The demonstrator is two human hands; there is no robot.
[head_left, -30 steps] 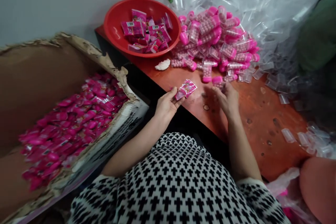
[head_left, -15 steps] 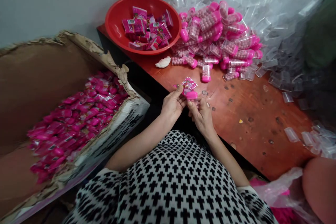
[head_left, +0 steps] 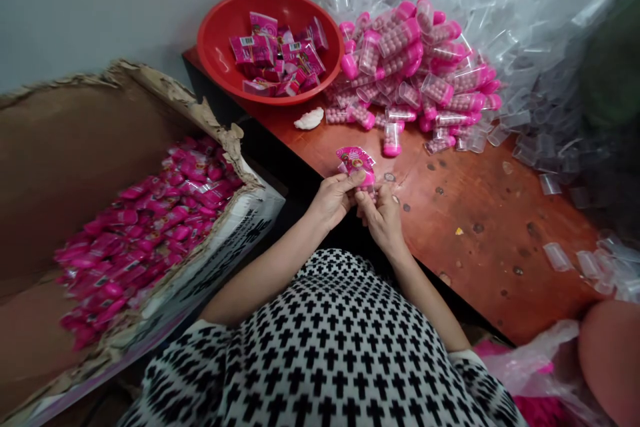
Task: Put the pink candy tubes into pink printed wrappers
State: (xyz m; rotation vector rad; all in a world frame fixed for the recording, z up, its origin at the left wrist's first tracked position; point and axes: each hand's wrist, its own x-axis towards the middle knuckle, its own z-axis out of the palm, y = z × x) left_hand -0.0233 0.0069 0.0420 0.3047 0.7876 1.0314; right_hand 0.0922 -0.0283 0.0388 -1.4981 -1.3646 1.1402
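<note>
Between my hands, over the table's near edge, are a printed pink candy wrapper (head_left: 356, 157) and a small clear bottle of pink candy balls (head_left: 365, 192) with a pink cap. My left hand (head_left: 334, 199) is closed on the wrapper, its thumb pressing it near the cap. The fingers of my right hand (head_left: 383, 215) pinch the bottle's lower part. The cap end lies at the wrapper's opening; how far it goes in is hidden by my fingers. Beyond my hands, a single filled bottle (head_left: 393, 140) stands before a heap of filled bottles (head_left: 410, 67).
A red bowl (head_left: 210, 57) with pink wrappers stands at the table's far left. A torn-edged cardboard box (head_left: 235, 147) on the left holds many pink packets (head_left: 150, 233). Empty clear bottles (head_left: 557, 257) lie on the right of the wooden table (head_left: 480, 207). A white crumpled piece (head_left: 309, 119) lies nearby.
The wrapper has turned and spread flatter, showing its printed face. My left thumb has shifted right onto the wrapper beside the cap. My right hand keeps its pinch on the bottle.
</note>
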